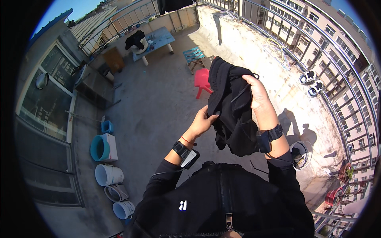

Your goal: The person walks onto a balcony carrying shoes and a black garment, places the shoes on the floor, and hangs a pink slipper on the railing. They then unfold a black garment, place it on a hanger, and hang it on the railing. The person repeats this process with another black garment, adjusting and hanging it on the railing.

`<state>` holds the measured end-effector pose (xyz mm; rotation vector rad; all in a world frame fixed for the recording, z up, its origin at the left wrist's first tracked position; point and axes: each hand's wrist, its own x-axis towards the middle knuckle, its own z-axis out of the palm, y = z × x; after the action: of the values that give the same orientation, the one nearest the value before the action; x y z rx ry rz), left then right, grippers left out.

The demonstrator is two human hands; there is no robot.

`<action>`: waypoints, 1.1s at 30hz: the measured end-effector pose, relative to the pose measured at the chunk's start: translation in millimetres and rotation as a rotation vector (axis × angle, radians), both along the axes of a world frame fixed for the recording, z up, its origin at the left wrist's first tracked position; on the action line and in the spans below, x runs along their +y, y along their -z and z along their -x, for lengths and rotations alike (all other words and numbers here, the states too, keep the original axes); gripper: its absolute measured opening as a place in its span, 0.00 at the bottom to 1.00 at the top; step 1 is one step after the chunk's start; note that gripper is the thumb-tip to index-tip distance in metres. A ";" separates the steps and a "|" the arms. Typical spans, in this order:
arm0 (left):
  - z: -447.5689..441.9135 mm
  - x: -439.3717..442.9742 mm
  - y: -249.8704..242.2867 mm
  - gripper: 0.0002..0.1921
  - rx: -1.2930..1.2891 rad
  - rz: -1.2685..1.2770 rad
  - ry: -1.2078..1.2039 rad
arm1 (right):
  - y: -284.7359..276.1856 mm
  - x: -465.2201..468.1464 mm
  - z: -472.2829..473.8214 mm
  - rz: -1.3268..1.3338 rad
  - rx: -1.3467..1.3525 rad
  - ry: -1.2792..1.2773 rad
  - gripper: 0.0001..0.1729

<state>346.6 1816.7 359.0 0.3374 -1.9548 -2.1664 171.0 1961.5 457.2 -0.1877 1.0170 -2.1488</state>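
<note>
Between my two hands hangs a black cloth garment [232,110] with a gathered waistband and a drawstring, probably trousers or shorts. My left hand [203,121] pinches its left edge, thumb on top. At the upper right, my right hand [255,92] grips the waistband near the drawstring; most of its fingers are hidden behind the cloth. The lower folds hang loose above the concrete floor. Each wrist wears a strapped device, and a thin cable runs from each one.
A red plastic stool [202,79] and a folding stool [194,56] stand beyond the garment. A blue table [160,38] bears a bucket with dark cloth. Several buckets [109,175] line the left wall. Shoes [308,78] sit on the right ledge by the metal railing [324,47]; a bucket [304,151] stands below.
</note>
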 end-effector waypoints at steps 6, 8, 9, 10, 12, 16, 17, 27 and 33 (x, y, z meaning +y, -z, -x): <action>8.8 -48.1 -68.0 0.15 0.166 -0.413 0.208 | 17.4 56.9 65.2 -0.146 0.158 0.108 0.10; 23.5 -43.0 -93.4 0.15 0.076 -0.481 0.229 | 36.8 59.8 79.1 -0.176 0.137 0.074 0.10; 28.8 -39.3 -105.2 0.15 0.084 -0.556 0.299 | 43.8 59.3 80.5 -0.147 0.135 0.018 0.10; 33.9 -34.5 -115.6 0.16 0.130 -0.610 0.340 | 49.1 57.2 76.7 -0.175 0.184 0.038 0.09; 43.5 -29.1 -134.2 0.17 0.104 -0.656 0.271 | 51.9 51.6 56.0 -0.487 0.528 0.165 0.26; 55.5 -22.2 -148.3 0.18 0.141 -0.728 0.252 | 38.4 48.4 -22.4 -0.663 1.294 0.448 0.43; 56.9 -21.2 -148.4 0.17 0.153 -0.747 0.246 | 38.3 47.4 -38.0 -0.436 1.317 0.394 0.43; 16.6 -38.9 -166.7 0.32 0.018 -0.132 0.130 | 32.1 17.8 -6.3 -0.116 0.772 -0.151 0.10; 11.7 -10.5 -126.2 0.55 0.207 0.416 0.094 | 2.1 -24.8 -28.9 -0.126 1.060 0.013 0.11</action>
<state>335.0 1806.2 485.2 -0.0453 -2.2607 -1.6977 199.9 1936.6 455.1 -1.3500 1.6934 -1.9391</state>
